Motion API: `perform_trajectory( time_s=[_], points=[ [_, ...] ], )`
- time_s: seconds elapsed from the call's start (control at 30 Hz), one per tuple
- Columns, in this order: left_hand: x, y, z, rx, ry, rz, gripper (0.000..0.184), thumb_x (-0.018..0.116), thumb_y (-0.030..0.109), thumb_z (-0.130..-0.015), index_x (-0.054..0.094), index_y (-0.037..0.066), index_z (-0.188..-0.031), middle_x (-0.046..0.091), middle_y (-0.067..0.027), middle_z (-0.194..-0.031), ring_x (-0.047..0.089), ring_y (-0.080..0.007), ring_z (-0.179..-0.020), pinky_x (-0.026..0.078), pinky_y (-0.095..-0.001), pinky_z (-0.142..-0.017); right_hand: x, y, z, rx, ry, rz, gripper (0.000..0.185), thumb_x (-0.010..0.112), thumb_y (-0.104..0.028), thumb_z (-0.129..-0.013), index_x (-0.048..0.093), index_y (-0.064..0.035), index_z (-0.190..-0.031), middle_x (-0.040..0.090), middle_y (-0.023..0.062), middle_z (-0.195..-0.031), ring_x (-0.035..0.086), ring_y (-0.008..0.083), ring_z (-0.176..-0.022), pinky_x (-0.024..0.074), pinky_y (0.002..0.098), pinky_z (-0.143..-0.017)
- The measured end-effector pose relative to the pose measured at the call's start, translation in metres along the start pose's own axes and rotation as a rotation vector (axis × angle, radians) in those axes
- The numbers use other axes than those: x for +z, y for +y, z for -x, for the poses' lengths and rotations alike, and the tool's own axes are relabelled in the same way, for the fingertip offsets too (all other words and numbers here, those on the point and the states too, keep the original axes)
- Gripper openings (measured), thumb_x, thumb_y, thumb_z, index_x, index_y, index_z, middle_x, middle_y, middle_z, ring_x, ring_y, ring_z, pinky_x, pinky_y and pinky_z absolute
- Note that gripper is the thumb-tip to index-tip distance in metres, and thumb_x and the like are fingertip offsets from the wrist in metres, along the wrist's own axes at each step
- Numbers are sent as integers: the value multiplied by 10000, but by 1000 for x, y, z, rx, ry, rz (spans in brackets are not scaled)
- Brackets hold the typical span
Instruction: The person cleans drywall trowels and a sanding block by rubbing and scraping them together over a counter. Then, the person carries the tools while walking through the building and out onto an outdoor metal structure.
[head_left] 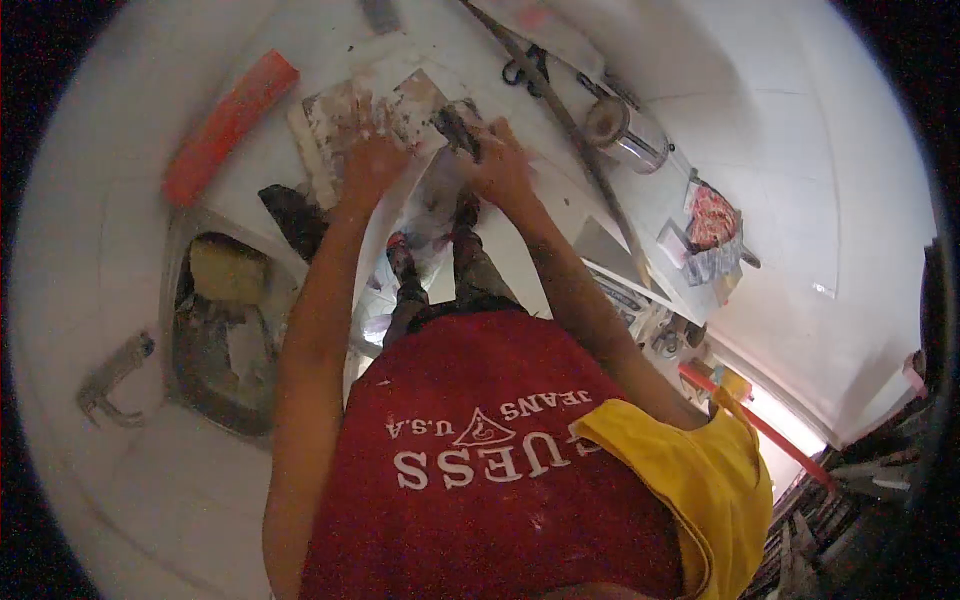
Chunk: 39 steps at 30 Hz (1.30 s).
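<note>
My left hand (372,160) lies with fingers stretched out over a flat, pale board smeared with white paste (318,140). My right hand (500,165) is closed around the dark handle (458,128) of a trowel. Paste also coats the trowel's flat blade (418,98), which is close to my left fingers. The image is grainy, so the exact contact between blade and board cannot be made out. Just below the board is a dark, angular object (290,218) of unclear kind.
An orange-red strip (230,128) lies on the left. Below it stands a basin (180,300) holding a yellowish block, near a frame-shaped tool (112,380). A long bar (590,150), a can (640,145) and a red-and-white bag (712,215) lie on the right.
</note>
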<state>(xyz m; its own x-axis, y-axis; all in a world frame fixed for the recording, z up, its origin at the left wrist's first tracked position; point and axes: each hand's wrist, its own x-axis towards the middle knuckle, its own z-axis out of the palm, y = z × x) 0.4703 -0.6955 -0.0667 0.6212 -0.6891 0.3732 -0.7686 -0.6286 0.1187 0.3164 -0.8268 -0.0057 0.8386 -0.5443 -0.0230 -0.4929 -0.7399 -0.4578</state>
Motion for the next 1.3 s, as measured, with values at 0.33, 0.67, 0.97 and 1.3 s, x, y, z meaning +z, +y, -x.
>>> perform_trajectory(
  time_s=[0.33, 0.67, 0.97, 1.3],
  points=[
    [22, 16, -4, -120, -127, 287, 895, 718, 439, -666, 356, -5, -1354, 268, -230, -1438, 256, -353, -1338, 179, -598, -1047, 43, -15, -37, -151, -53, 195, 696, 664, -254, -717, 398, -218, -1359, 457, 283, -1192, 484, 426, -1094, 424, 476, -914],
    [-17, 18, -20, -71, -466, 187, 974, 729, 516, -611, 369, -8, -1349, 211, -195, -1472, 211, -332, -1362, 176, -612, -1037, 58, -12, -105, -174, -23, 205, 651, 623, -290, -767, 386, -194, -1365, 479, 288, -1200, 468, 462, -1101, 420, 534, -891],
    [-34, 21, -35, -48, -620, 106, 992, 721, 531, -626, 339, -17, -1360, 209, -199, -1472, 182, -332, -1372, 177, -643, -1012, 39, -31, -121, -236, -4, 108, 667, 626, -260, -765, 371, -212, -1380, 472, 286, -1183, 505, 423, -1036, 438, 473, -870],
    [-26, 16, -17, -25, -512, 93, 960, 726, 523, -620, 378, -6, -1342, 214, -205, -1468, 202, -349, -1360, 170, -681, -983, 34, -30, -79, -395, 109, 133, 468, 576, -192, -812, 484, -164, -1269, 531, 186, -1170, 538, 383, -984, 456, 474, -820]
  ],
)
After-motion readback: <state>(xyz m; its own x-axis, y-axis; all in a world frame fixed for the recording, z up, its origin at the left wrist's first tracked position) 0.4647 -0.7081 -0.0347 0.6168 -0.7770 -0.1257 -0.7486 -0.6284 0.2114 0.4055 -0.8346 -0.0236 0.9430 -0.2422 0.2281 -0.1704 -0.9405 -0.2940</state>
